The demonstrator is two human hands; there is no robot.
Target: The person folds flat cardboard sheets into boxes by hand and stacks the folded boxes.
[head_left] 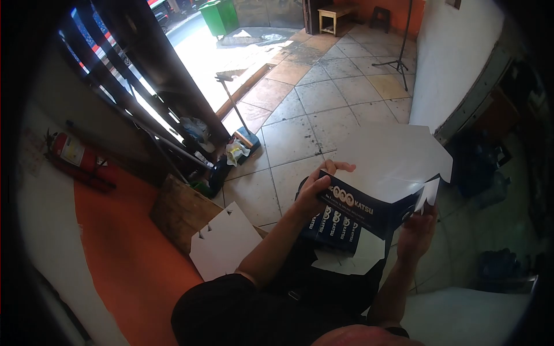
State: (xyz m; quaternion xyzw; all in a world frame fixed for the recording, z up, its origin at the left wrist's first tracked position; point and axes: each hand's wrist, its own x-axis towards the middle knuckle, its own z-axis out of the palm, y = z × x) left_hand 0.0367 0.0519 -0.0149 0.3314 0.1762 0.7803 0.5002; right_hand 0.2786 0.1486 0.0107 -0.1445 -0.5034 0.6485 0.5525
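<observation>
Over my lap I hold a partly folded cardboard box [369, 210], navy with white "KATSU" lettering outside and plain white inside. Its wide white lid panel [392, 155] stretches away from me. My left hand [318, 187] is closed on the left end of the printed front wall, thumb on the outside, some fingers behind it. At the right corner my right hand [418, 230] grips the side wall near a raised white flap [426, 196]; its fingertips are partly hidden. Below lies a navy printed piece [337, 230] with repeated lettering, resting by my legs.
White flat cardboard [225, 242] leans by a wooden board [179, 210] on my left. A fire extinguisher [81, 158] hangs on the wall. A long-handled dustpan [245, 138] stands near the doorway. Water bottles [493, 187] are at right, a tripod stand [399, 66] farther back.
</observation>
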